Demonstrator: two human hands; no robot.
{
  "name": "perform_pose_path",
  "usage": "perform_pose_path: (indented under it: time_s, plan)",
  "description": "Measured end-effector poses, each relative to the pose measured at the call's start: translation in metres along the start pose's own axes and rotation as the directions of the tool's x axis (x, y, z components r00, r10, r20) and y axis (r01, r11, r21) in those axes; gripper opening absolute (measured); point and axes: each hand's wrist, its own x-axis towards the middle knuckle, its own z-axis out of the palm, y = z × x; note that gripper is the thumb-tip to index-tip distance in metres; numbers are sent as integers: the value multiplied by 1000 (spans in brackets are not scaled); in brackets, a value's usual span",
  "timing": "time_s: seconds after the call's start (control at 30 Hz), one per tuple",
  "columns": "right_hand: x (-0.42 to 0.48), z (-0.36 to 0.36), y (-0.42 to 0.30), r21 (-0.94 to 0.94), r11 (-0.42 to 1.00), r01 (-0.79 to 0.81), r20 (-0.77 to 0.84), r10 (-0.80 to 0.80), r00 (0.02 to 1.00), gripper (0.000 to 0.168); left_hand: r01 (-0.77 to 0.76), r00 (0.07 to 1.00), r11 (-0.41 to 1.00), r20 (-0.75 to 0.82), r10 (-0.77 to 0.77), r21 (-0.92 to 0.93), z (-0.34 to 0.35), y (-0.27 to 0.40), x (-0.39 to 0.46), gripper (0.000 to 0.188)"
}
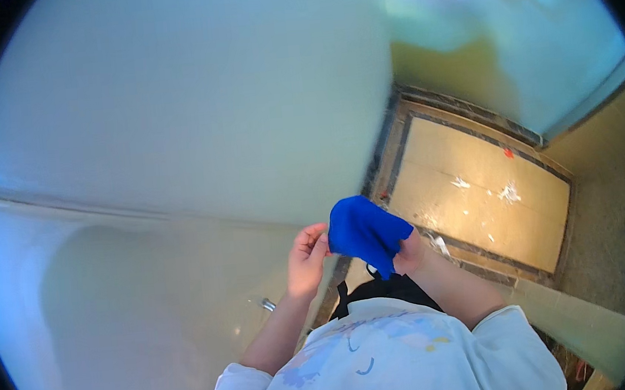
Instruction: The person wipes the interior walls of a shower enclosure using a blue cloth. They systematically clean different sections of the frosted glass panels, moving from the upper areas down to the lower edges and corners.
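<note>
A blue cloth (365, 232) is spread between my two hands in front of my white printed shirt. My left hand (309, 254) pinches the cloth's left edge between thumb and fingers. At the cloth's right side, my right hand (409, 250) holds it from beneath, and the fabric covers part of those fingers. One corner of the cloth hangs down near the right palm. Close to my left hand stands a large, smooth, pale panel (219, 147), with a seam running across it.
Right of the panel lies a tan tiled floor (459, 210) with a dark border. White scraps (509, 193) and a small red piece (508, 153) lie on it. A pale glossy wall (545, 52) rises behind. A small metal fitting (268, 304) sits near my left forearm.
</note>
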Motion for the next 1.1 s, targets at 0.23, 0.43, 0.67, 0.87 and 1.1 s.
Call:
perform_pose_path:
  time_s: [0.23,0.43,0.67,0.87,1.1]
  plan:
    - [81,72,-63,-81,981,174,172,-159,972,47,-344,932,931,-79,355,122,6,69,22,25]
    - [112,166,-75,-608,507,611,578,-244,779,67,-521,755,760,-205,622,388,24,103,2,23]
    - [132,134,-132,-591,363,721,798,128,589,45,-607,561,719,-458,689,338,107,109,21,31]
    - [119,110,-172,-539,722,-434,332,656,678,44,-521,567,839,-671,477,157,175,109,52,30]
    - [102,130,-183,-542,626,-561,342,774,533,46,-498,413,836,-785,461,229,212,90,46,41]
